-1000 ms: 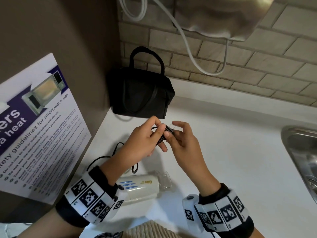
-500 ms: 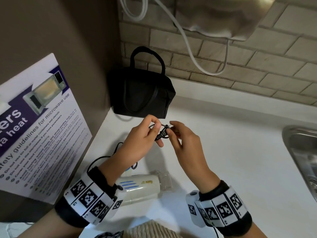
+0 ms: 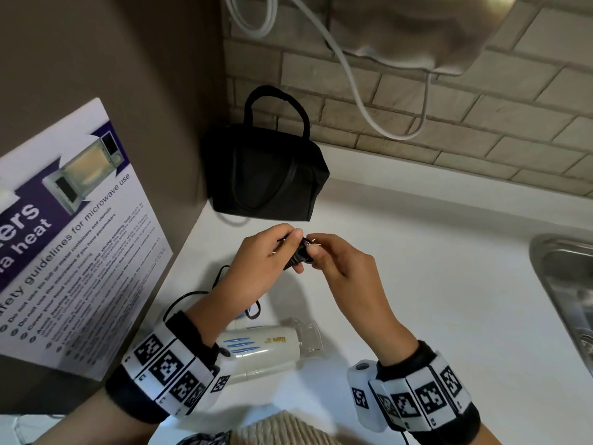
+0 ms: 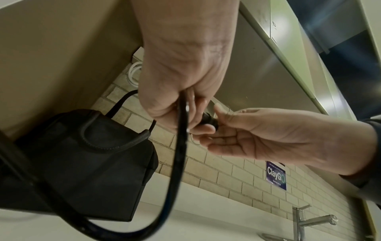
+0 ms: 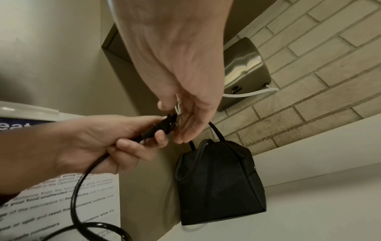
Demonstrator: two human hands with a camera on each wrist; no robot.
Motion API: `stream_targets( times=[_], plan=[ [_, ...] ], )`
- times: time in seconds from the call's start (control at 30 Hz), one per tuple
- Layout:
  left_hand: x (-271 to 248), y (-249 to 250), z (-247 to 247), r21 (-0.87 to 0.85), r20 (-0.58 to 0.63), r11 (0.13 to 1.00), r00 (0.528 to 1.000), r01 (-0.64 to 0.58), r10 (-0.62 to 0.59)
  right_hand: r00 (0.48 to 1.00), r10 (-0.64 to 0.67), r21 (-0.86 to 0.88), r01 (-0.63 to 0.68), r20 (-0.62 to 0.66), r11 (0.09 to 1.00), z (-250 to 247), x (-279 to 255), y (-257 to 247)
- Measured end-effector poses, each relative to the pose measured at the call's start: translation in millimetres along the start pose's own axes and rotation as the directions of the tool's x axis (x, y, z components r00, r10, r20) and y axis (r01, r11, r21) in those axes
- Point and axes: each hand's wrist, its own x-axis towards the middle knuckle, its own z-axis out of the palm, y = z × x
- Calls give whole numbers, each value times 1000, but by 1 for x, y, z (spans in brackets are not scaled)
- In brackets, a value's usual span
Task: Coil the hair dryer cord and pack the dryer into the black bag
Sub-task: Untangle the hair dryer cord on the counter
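Note:
The black bag [image 3: 263, 175] stands upright in the counter's back left corner, handles up, also seen in the wrist views [image 4: 82, 163] [image 5: 220, 182]. The white hair dryer [image 3: 263, 351] lies on its side near me, under my left wrist. Its black cord [image 3: 189, 297] loops loosely on the counter and runs up [image 4: 179, 146] into my left hand [image 3: 296, 248], which grips the black plug [image 5: 163, 127] above the counter in front of the bag. My right hand [image 3: 313, 252] pinches the plug's tip between thumb and fingers [image 5: 185, 130]. Something thin and pale shows there; I cannot tell what.
A microwave safety poster [image 3: 64, 236] leans on the left wall. A steel sink [image 3: 568, 284] with a tap [image 4: 305, 221] sits at the right. A metal hand dryer [image 3: 417, 27] and its white cable [image 3: 353, 85] hang on the brick wall above the bag.
Both hands stayed in front of the bag. The right fingers, straighter a second ago, have curled in onto the plug's tip, and the plug has turned a little in the left hand.

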Motion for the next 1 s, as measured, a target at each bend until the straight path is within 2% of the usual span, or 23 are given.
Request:
stream_targets(
  times=[0.1, 0.2, 0.33, 0.43, 0.53, 0.7, 0.83, 0.93, 1.0],
  plan=[
    [1, 1, 0, 4, 19, 1000, 1000, -5, 5, 999, -41, -32, 40, -26, 999, -2, 2, -1],
    [-1, 0, 1, 14, 51, 1000, 998, -20, 20, 989, -92, -108, 80, -114, 991, -3, 4, 2],
    [2, -4, 5, 129, -18, 991, 999, -33, 35, 976, -115, -106, 97, -183, 990, -2, 0, -1],
    [4, -7, 5, 148, -26, 989, 999, -22, 26, 980, -117, -132, 96, -161, 987, -2, -2, 0],
    [2, -6, 6, 91, 25, 996, 1000, 6, -8, 980, -149, -198, 121, -134, 973, -3, -1, 3],
    [-2, 2, 1, -124, 94, 989, 993, 85, -73, 968, -195, -259, 150, -156, 954, -2, 0, 0],
    [-1, 3, -3, -180, 98, 971, 985, 160, -144, 980, -102, -194, 69, -169, 979, 0, 1, 0],
    [-4, 2, -1, -215, 174, 964, 977, 158, -121, 982, 14, -128, -38, -187, 991, -2, 8, 5],
    [-6, 1, -1, -201, 196, 969, 975, 146, -106, 987, 89, -65, -98, -132, 993, -4, 11, 7]
  ],
)
